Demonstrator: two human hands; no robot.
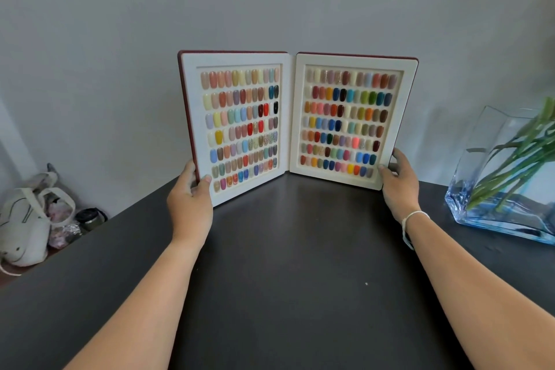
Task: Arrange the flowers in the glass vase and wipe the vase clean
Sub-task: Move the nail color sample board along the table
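Hands, two (189,201) (399,186), grip one open swatch book (292,117) beside one vase (492,189).

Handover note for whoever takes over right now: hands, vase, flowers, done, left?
Left hand grips the left edge of the open nail-colour sample book; right hand grips its right edge. Book stands upright on the dark table.
Glass vase sits far right on the table, water in it, green flower stems already inside, leaning.
Left: wiping the vase; no cloth in view.
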